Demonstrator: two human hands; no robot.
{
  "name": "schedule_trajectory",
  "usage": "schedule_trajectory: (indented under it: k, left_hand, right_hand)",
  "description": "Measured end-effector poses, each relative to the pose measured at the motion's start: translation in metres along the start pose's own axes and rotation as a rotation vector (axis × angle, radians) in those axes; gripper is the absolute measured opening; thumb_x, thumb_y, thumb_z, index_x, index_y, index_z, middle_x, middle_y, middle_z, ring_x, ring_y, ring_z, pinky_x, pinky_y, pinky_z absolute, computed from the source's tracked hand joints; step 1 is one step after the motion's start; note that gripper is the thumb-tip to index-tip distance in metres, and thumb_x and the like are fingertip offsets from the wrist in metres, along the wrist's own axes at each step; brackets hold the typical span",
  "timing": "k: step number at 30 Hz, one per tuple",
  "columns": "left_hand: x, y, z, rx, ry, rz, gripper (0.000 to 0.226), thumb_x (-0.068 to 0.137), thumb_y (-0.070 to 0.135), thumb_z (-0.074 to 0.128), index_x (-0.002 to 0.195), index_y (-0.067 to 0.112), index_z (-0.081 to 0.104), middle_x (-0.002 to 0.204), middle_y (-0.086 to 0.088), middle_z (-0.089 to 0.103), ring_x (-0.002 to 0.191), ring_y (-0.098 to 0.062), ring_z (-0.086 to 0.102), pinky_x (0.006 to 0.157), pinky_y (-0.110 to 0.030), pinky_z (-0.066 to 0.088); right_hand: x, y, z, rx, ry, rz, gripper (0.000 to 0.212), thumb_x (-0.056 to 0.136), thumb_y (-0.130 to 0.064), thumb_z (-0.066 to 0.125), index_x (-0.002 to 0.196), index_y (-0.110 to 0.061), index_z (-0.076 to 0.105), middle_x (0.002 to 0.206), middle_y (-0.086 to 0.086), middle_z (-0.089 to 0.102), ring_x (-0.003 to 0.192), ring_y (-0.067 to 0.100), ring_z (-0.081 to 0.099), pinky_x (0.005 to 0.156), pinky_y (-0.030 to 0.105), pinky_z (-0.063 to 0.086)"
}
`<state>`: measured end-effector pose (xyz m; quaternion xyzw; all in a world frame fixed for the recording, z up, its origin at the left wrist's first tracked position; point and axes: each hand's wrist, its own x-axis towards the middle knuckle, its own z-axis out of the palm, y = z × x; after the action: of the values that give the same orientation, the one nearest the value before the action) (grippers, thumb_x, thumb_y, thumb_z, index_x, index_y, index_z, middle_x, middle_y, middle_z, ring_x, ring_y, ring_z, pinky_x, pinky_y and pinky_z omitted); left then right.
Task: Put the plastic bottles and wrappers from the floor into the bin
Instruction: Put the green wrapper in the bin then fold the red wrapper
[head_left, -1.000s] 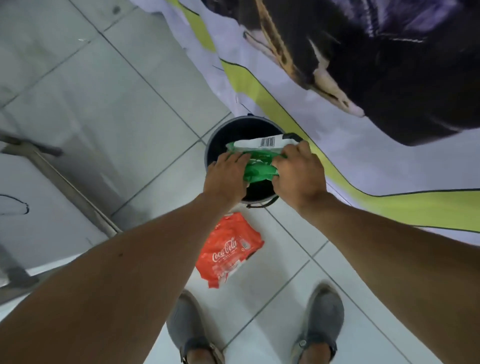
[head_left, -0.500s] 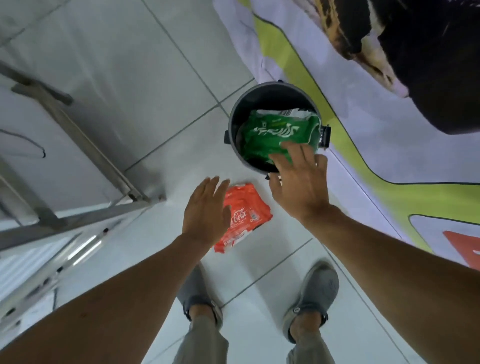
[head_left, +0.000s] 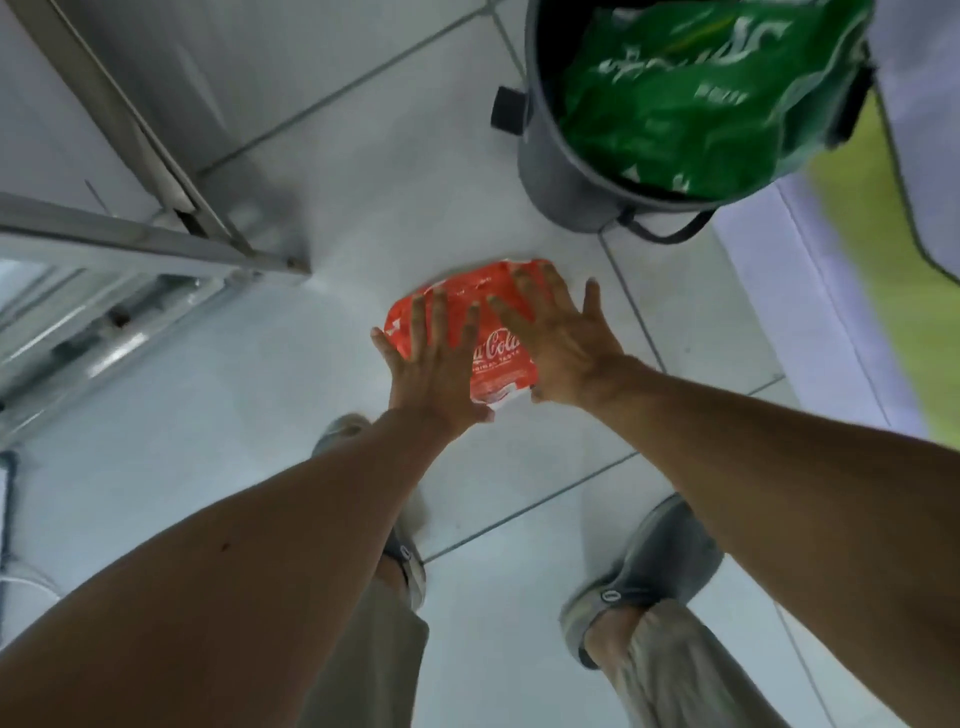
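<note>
A red Coca-Cola wrapper (head_left: 496, 353) lies flat on the white tiled floor in front of my feet. My left hand (head_left: 441, 364) hovers over its left side with the fingers spread. My right hand (head_left: 558, 338) reaches over its right side, fingers apart too. I cannot tell whether either hand touches the wrapper. Beyond them, at the top right, stands a dark grey round bin (head_left: 556, 171). A crumpled green Sprite wrapper (head_left: 691, 98) sits in the bin's mouth and sticks out above the rim.
A metal frame (head_left: 156, 244) with slanted legs stands on the floor at the left. A printed banner in white, purple and yellow-green (head_left: 883, 249) lies along the right, beside the bin. My two grey shoes (head_left: 654, 566) stand at the bottom of the view.
Both hands left the green wrapper in the bin and came down over the red wrapper. My head dropped closer to the floor.
</note>
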<state>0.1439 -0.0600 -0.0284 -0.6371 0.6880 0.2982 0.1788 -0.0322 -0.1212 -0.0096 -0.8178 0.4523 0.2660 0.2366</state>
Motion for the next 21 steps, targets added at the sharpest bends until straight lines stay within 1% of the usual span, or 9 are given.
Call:
schedule_trajectory:
  k: [2, 3, 5, 7, 9, 11, 13, 16, 21]
  left_hand:
    - [0.01, -0.002, 0.015, 0.004, 0.007, 0.002, 0.141, 0.06, 0.074, 0.08, 0.162, 0.031, -0.007, 0.171, -0.013, -0.012, 0.157, -0.04, -0.01, 0.111, -0.083, 0.013]
    - [0.013, -0.002, 0.022, 0.003, 0.024, 0.001, 0.141, 0.059, 0.076, 0.079, 0.162, 0.031, -0.006, 0.171, -0.013, -0.01, 0.157, -0.041, -0.007, 0.11, -0.082, 0.017]
    - [0.015, -0.002, 0.036, -0.015, 0.081, -0.002, 0.133, 0.062, 0.075, 0.078, 0.162, 0.03, 0.002, 0.172, -0.014, -0.001, 0.157, -0.042, 0.0, 0.11, -0.08, 0.022]
    - [0.014, -0.001, 0.045, -0.021, 0.153, -0.004, 0.118, 0.069, 0.069, 0.076, 0.162, 0.029, 0.014, 0.17, -0.015, 0.011, 0.155, -0.044, 0.011, 0.111, -0.078, 0.026]
    - [0.01, 0.002, 0.047, -0.014, 0.205, -0.005, 0.103, 0.076, 0.058, 0.077, 0.159, 0.027, 0.024, 0.167, -0.015, 0.023, 0.152, -0.043, 0.024, 0.11, -0.073, 0.033]
    - [0.006, 0.004, 0.044, -0.024, 0.219, -0.011, 0.09, 0.081, 0.046, 0.079, 0.155, 0.027, 0.03, 0.163, -0.014, 0.032, 0.148, -0.04, 0.032, 0.106, -0.067, 0.043]
    - [-0.001, 0.006, 0.037, -0.039, 0.218, -0.012, 0.083, 0.083, 0.037, 0.079, 0.152, 0.027, 0.034, 0.159, -0.013, 0.036, 0.145, -0.037, 0.036, 0.104, -0.063, 0.047]
    - [-0.018, 0.011, 0.017, -0.053, 0.212, 0.0, 0.078, 0.085, 0.032, 0.078, 0.151, 0.025, 0.038, 0.157, -0.013, 0.039, 0.145, -0.036, 0.036, 0.105, -0.062, 0.046]
    - [-0.065, 0.024, -0.053, -0.057, 0.211, 0.04, 0.076, 0.086, 0.029, 0.076, 0.151, 0.025, 0.038, 0.158, -0.013, 0.038, 0.146, -0.037, 0.034, 0.106, -0.063, 0.045]
  right_hand:
    - [0.016, 0.005, 0.012, -0.024, -0.01, 0.009, 0.139, 0.055, -0.057, 0.09, 0.159, -0.03, 0.003, 0.169, 0.011, 0.003, 0.155, 0.043, -0.001, 0.11, 0.082, 0.021]
    - [0.02, 0.007, 0.018, -0.028, -0.011, 0.011, 0.137, 0.056, -0.059, 0.089, 0.159, -0.03, 0.004, 0.169, 0.011, 0.004, 0.155, 0.043, 0.0, 0.109, 0.083, 0.024]
    - [0.023, 0.008, 0.03, -0.012, 0.049, 0.01, 0.123, 0.065, -0.058, 0.085, 0.159, -0.03, 0.012, 0.169, 0.011, 0.011, 0.154, 0.044, 0.009, 0.105, 0.076, 0.037]
    - [0.022, 0.009, 0.041, 0.036, 0.127, -0.002, 0.104, 0.075, -0.047, 0.085, 0.157, -0.029, 0.024, 0.166, 0.012, 0.024, 0.151, 0.043, 0.023, 0.096, 0.065, 0.052]
    - [0.018, 0.008, 0.047, 0.092, 0.181, -0.023, 0.088, 0.08, -0.031, 0.084, 0.153, -0.026, 0.036, 0.16, 0.012, 0.035, 0.147, 0.041, 0.034, 0.088, 0.056, 0.06]
    - [0.011, 0.005, 0.048, 0.153, 0.204, -0.01, 0.077, 0.084, -0.025, 0.08, 0.151, -0.022, 0.042, 0.157, 0.011, 0.041, 0.145, 0.039, 0.038, 0.087, 0.053, 0.062]
    - [0.001, 0.0, 0.045, 0.194, 0.219, 0.009, 0.072, 0.086, -0.026, 0.079, 0.149, -0.02, 0.046, 0.154, 0.012, 0.046, 0.144, 0.039, 0.041, 0.088, 0.052, 0.062]
    - [-0.022, -0.008, 0.031, 0.246, 0.23, 0.049, 0.07, 0.083, -0.026, 0.082, 0.145, -0.017, 0.052, 0.147, 0.015, 0.052, 0.14, 0.041, 0.046, 0.082, 0.053, 0.063]
    - [-0.079, -0.021, -0.035, 0.259, 0.243, 0.073, 0.073, 0.081, -0.024, 0.083, 0.145, -0.021, 0.049, 0.147, 0.012, 0.049, 0.142, 0.036, 0.041, 0.076, 0.047, 0.065]
